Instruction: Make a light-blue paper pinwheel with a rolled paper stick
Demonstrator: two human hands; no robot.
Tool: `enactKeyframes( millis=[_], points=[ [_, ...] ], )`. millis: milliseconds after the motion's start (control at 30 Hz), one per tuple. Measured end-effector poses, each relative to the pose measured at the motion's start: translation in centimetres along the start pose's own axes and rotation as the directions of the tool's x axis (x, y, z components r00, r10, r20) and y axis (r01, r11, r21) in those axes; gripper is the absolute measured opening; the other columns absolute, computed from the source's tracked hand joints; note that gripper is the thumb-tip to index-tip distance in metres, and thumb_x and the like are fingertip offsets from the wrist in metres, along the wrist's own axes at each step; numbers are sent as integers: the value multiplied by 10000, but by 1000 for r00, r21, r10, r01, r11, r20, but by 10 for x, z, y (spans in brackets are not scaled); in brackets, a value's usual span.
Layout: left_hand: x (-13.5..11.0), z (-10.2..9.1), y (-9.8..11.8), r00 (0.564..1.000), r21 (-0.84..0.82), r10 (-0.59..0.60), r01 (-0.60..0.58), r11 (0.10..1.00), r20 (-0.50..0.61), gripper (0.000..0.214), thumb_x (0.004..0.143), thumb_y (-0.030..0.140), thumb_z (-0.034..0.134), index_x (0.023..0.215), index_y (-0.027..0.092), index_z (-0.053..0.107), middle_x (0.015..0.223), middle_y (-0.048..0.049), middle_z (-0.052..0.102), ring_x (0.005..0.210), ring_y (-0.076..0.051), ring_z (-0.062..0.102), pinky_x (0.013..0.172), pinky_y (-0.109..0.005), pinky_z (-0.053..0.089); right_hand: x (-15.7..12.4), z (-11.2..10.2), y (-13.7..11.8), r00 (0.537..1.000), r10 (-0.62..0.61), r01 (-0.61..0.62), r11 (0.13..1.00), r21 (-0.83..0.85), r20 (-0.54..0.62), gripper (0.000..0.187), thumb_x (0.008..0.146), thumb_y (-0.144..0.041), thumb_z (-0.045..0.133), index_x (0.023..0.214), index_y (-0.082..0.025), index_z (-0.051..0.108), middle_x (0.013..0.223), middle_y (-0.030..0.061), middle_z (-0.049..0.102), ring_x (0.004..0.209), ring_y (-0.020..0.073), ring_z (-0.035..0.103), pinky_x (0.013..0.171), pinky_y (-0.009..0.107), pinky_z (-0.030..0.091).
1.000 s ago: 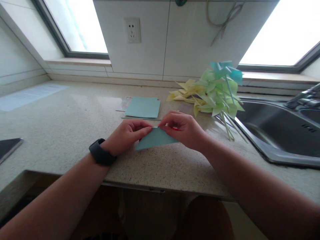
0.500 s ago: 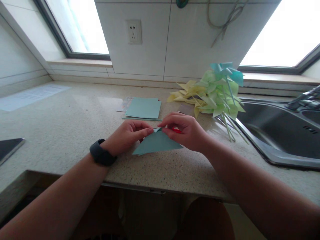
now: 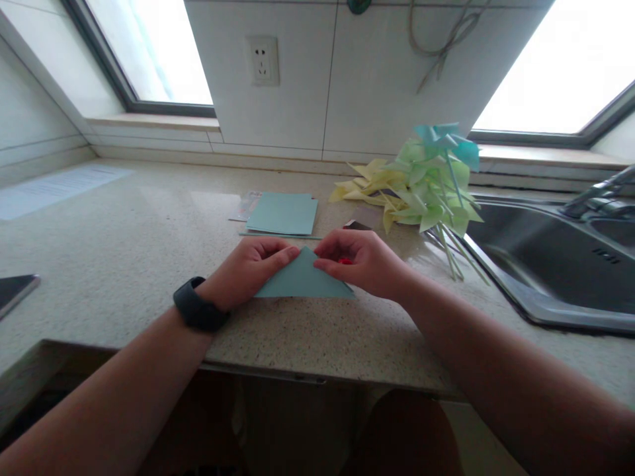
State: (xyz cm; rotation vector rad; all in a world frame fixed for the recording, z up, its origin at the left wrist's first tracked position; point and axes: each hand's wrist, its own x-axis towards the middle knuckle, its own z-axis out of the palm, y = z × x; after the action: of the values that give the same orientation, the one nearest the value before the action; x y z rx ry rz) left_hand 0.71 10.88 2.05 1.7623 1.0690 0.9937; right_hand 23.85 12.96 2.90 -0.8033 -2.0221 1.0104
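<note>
A light blue paper folded into a triangle (image 3: pixel 301 280) lies on the speckled countertop (image 3: pixel 149 231) in front of me. My left hand (image 3: pixel 251 268), with a black watch on its wrist, pinches the paper's left side near the top corner. My right hand (image 3: pixel 364 262) presses the right side with curled fingers, and something small and red (image 3: pixel 343 261) shows under them. Both hands meet at the triangle's peak.
A stack of light blue paper squares (image 3: pixel 282 213) lies just behind the hands. A heap of yellow, green and blue paper pinwheels (image 3: pixel 426 185) on sticks rests beside the steel sink (image 3: pixel 555 264) at right. A dark flat object (image 3: pixel 14 291) sits at the left edge.
The triangle, lifted and tilted between my fingers before, now lies flat on the counter with its long edge toward me. Both hands have lowered onto it.
</note>
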Motion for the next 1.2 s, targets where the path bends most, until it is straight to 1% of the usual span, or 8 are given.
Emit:
enactKeyframes(
  millis=[233,400,567,700,933,1033,1100,1200],
  points=[
    [-1,2,-2,998,-38,53,-53,998,-25,247,878,435,721,953,202,755,859,-28,747,736,-168,635,637,-259,500,1,0,0,1000,-16,16,1000,-25,-16,128,838,-286,727,862,-160,721,685,-9,642,597,105,528,532,245,411],
    [-2,4,-1,999,-74,43,-44,996,-19,211,841,399,768,906,199,759,824,-28,753,693,-158,644,596,-250,504,0,1,-5,1000,-15,16,1000,-22,7,175,845,-330,724,875,-158,736,705,9,672,615,120,563,542,252,426],
    [0,5,-1,997,-111,12,-20,994,-79,225,829,406,778,875,195,717,829,-19,729,700,-149,633,618,-255,513,3,-22,-1,998,33,-39,994,-99,-57,258,923,-397,642,868,-159,725,728,30,676,609,127,556,529,262,406],
    [1,5,-3,991,-142,-9,-9,990,-131,243,839,414,762,891,199,660,745,12,657,629,-131,582,554,-236,480,6,-45,2,995,95,-101,978,-183,-44,188,868,-349,737,828,-166,724,669,18,659,578,127,546,517,259,398],
    [4,7,-7,977,-74,57,-74,995,-205,133,924,316,638,927,204,566,777,32,599,655,-110,568,588,-220,476,5,-42,-2,995,50,-43,996,-81,92,566,1018,-614,404,925,-138,697,703,48,672,568,133,574,502,255,458],
    [2,7,-3,980,-6,110,-113,994,-164,95,963,292,596,955,211,547,780,33,605,650,-110,579,568,-209,463,4,-36,-1,999,-16,22,992,-123,51,332,935,-465,659,904,-137,689,660,4,632,556,113,539,497,229,426],
    [2,4,3,985,44,151,-148,988,-84,94,974,292,601,991,210,557,804,19,639,666,-121,614,570,-216,481,3,-35,-2,996,-93,92,980,-178,3,195,926,-336,689,892,-144,699,700,4,636,606,113,548,557,236,435],
    [7,-4,15,969,129,224,-237,963,108,224,941,268,674,1148,209,611,1020,-48,733,894,-175,703,771,-294,558,1,-37,-7,974,-224,214,944,-250,-13,115,925,-272,696,899,-163,724,775,12,638,672,119,555,626,257,441]
  ],
)
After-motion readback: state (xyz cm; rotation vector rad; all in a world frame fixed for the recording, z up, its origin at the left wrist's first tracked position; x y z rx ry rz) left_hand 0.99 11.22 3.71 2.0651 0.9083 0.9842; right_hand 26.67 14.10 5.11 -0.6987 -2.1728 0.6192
